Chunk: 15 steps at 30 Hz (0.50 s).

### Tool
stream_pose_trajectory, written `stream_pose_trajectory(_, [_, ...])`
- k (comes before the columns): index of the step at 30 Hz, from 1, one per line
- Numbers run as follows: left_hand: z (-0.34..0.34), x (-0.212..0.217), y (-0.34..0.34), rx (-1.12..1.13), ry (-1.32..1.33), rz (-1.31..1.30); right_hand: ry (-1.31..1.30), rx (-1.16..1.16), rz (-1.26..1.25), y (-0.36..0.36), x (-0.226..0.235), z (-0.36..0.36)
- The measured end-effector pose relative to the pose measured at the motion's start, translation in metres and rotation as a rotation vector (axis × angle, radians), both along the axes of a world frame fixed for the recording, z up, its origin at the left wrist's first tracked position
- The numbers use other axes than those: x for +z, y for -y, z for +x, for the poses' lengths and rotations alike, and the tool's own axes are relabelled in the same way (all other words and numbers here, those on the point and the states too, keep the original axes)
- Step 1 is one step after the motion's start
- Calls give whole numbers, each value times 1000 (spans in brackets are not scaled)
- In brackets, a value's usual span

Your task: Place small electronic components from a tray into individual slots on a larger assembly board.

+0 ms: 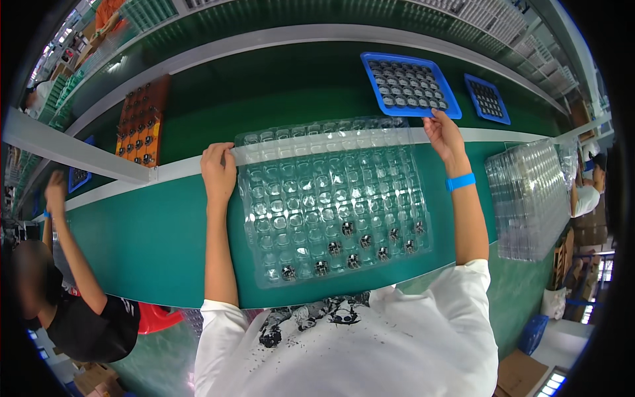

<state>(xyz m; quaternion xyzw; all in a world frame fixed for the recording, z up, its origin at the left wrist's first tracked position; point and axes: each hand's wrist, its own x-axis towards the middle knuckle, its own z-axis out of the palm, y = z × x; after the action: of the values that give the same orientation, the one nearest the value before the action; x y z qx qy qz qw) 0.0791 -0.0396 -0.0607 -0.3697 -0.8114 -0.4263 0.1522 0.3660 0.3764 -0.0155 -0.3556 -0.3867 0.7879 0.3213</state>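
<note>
A clear plastic blister tray (297, 221) with rows of round pockets lies on the green work surface before me, its far edge over the pale rail. Several small dark metallic parts (354, 261) sit in its near pockets. My left hand (218, 173) rests on the rail at the tray's far left corner, fingers loosely bent and apart, with nothing seen in them. My right hand (444, 135), with a blue band at the wrist, pinches the near edge of a blue tray (411, 113). Rows of round dark and silver parts (405, 83) fill that tray.
A smaller blue tray (504, 119) of parts lies farther right. Stacked clear blister trays (529, 198) stand at the right. An orange-brown board with pegs (140, 126) lies at the far left, near a slanting pale beam (86, 145). A co-worker in black (92, 331) is at the left.
</note>
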Motion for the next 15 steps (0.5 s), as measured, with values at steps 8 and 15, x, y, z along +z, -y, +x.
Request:
stream_pose_trajectory(8, [-2,0,5,-15,18,-46,41,72,-16,164,24,23])
stream_pose_trajectory(15, [-5,0,0,-23,37,-1,89,193,-119,228,11,20])
